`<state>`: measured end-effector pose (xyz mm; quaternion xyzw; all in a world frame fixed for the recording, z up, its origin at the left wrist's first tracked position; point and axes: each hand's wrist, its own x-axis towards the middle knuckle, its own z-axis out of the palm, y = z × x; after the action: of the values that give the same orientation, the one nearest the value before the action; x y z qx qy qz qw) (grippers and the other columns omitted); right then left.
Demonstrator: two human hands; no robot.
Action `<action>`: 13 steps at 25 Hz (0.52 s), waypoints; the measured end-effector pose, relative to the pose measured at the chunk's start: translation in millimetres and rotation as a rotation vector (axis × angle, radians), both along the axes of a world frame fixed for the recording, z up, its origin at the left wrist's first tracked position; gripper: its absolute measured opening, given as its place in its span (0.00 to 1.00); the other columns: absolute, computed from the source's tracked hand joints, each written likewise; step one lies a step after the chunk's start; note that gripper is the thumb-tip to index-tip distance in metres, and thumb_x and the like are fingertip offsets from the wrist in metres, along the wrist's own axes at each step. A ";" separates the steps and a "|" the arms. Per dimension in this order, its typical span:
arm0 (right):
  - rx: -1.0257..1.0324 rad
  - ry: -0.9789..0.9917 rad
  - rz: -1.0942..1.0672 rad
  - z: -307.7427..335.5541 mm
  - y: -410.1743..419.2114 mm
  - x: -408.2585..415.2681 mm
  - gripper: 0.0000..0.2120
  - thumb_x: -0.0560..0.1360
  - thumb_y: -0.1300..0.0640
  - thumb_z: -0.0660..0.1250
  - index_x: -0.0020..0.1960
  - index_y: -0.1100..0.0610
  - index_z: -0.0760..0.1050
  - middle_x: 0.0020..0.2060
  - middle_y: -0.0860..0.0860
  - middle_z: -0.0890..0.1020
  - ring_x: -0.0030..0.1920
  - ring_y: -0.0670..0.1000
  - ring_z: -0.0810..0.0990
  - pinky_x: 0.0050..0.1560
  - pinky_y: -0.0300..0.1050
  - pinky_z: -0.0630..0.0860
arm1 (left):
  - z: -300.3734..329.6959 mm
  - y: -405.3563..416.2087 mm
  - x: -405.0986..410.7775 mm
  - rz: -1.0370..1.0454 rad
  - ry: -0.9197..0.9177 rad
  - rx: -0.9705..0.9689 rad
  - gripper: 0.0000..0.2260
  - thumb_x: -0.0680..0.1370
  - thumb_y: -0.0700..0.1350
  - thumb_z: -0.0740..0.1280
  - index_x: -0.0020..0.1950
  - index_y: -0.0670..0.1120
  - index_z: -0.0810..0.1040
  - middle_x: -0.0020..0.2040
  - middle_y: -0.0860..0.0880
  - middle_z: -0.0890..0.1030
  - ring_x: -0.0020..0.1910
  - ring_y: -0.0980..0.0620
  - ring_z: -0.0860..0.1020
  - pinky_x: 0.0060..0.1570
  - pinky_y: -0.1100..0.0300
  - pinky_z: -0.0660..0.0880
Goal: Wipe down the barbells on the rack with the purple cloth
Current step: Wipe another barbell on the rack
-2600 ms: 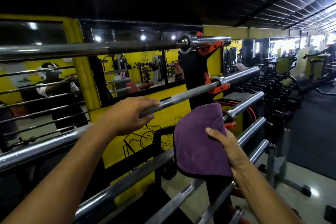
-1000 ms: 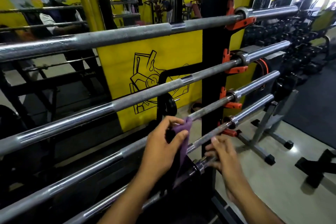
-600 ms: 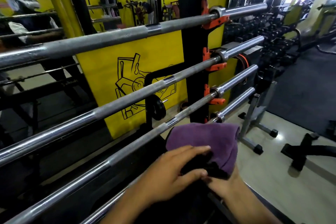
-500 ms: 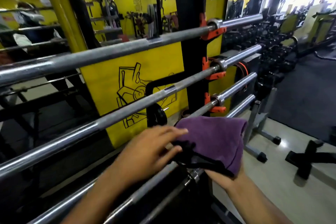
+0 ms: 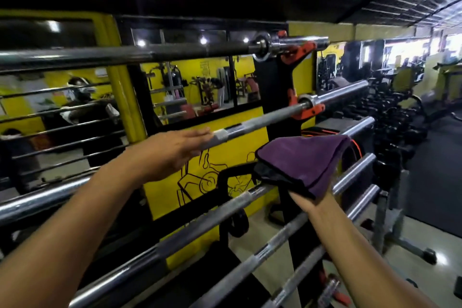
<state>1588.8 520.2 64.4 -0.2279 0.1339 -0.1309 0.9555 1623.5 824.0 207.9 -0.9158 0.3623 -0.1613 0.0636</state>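
Head view: your left hand [image 5: 172, 155] reaches forward to the second bar [image 5: 252, 127] from the top, fingers [image 5: 200, 134] stretched out nearly straight and held together, their tips at the bar's shaft just left of its pale label band. Whether they press the steel or only lie across the front of it, you cannot tell from here (the hand is a little blurred).

Your right hand [image 5: 306, 201] is lower and to the right, palm up, mostly hidden under the cloth [image 5: 305, 161]. The purple cloth is folded and draped over that hand, with a dark underside showing at its left edge. The fingers are covered, so how far they curl cannot be told; the hand carries the cloth from beneath. The cloth sits in front of the rack [image 5: 272, 97] upright, between the second bar and the third bar [image 5: 212, 215], and appears clear of both.

Above, the top bar [image 5: 150, 54] rests in its orange hook [image 5: 298, 51]. More bars slope away below your right wrist.
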 end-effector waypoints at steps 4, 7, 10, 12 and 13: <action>0.070 -0.127 0.113 44.6 -11.3 70.2 0.10 0.85 0.55 0.58 0.65 0.52 0.72 0.60 0.51 0.82 0.48 0.50 0.84 0.41 0.40 0.81 | 1.7 2.0 2.2 -0.044 -0.023 -0.125 0.25 0.82 0.49 0.64 0.77 0.64 0.61 0.74 0.70 0.58 0.71 0.58 0.68 0.70 0.55 0.67; 0.008 -0.126 0.038 73.1 -10.3 117.4 0.29 0.79 0.63 0.65 0.74 0.42 0.61 0.67 0.48 0.75 0.61 0.50 0.78 0.61 0.47 0.76 | -0.9 1.5 3.1 -0.077 -0.020 -0.166 0.25 0.80 0.47 0.67 0.75 0.62 0.65 0.74 0.68 0.61 0.71 0.60 0.68 0.68 0.62 0.65; 0.002 -0.062 -0.127 88.4 -3.7 154.4 0.20 0.80 0.36 0.60 0.67 0.44 0.73 0.62 0.50 0.81 0.60 0.57 0.80 0.67 0.56 0.75 | -0.8 3.3 5.0 -0.083 0.001 -0.225 0.26 0.79 0.45 0.69 0.74 0.61 0.68 0.73 0.67 0.65 0.71 0.59 0.69 0.69 0.59 0.69; -0.132 0.017 -0.170 101.0 23.3 144.8 0.20 0.81 0.35 0.57 0.60 0.48 0.76 0.53 0.49 0.84 0.54 0.53 0.82 0.59 0.49 0.79 | -0.9 4.6 6.4 -0.090 0.000 -0.249 0.26 0.78 0.45 0.70 0.74 0.61 0.69 0.73 0.66 0.67 0.70 0.60 0.70 0.68 0.58 0.70; -0.151 -0.021 -0.149 102.5 40.1 139.7 0.18 0.81 0.36 0.58 0.58 0.48 0.76 0.52 0.49 0.84 0.52 0.52 0.82 0.55 0.47 0.79 | -0.7 4.5 7.2 -0.091 0.004 -0.255 0.26 0.78 0.45 0.71 0.74 0.61 0.70 0.73 0.66 0.67 0.70 0.61 0.70 0.69 0.57 0.71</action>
<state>1728.5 560.2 166.9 -0.2871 0.1301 -0.2137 0.9247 1630.7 828.5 207.1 -0.8993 0.3802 -0.2068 -0.0618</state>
